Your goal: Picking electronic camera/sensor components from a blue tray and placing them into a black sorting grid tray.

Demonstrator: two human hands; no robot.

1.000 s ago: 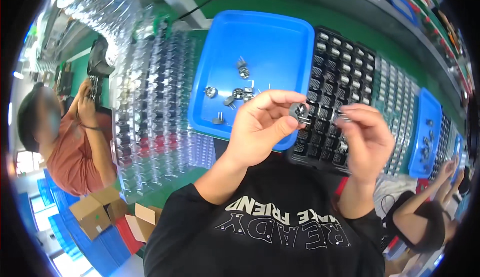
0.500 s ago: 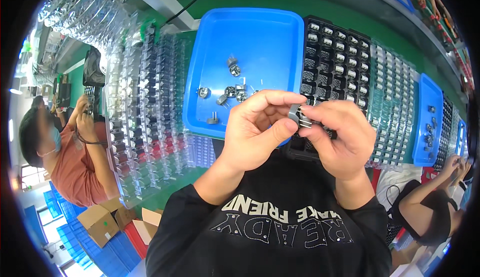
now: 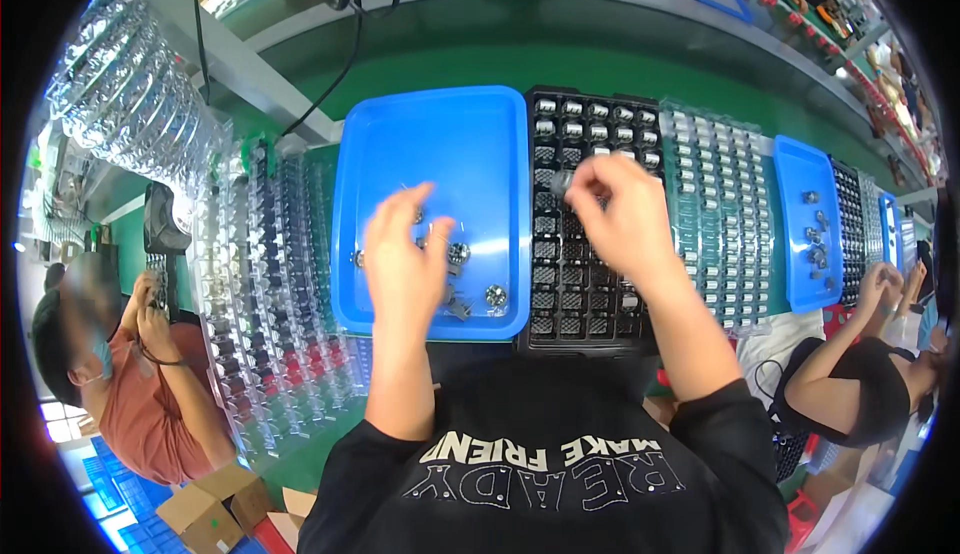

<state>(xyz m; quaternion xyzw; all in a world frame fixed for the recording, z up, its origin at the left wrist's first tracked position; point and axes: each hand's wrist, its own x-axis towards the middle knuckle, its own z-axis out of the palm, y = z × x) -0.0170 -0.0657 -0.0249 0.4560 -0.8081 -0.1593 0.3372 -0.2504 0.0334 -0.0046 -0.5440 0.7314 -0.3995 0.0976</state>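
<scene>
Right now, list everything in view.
Blue trays: several, blue, centre and right
Round components: several, silvery, centre blue tray
Near black compartment tray: one, black, centre
Clear compartment trays: several, transparent, both sides
Worktop: one, green, beneath trays
Cables: several, black, top
Cardboard boxes: several, brown, lower left
Other people: several, reddish or black clothes, both sides
Shirt: one, black, bottom
Left hand: one, bare, over blue tray
Right hand: one, bare, over black tray, pinching grey component

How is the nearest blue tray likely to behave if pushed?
The tray would probably stay stiff: its raised walls look evenly formed. Its loose parts would likely slide, since its glossy floor has no dividers.
</scene>
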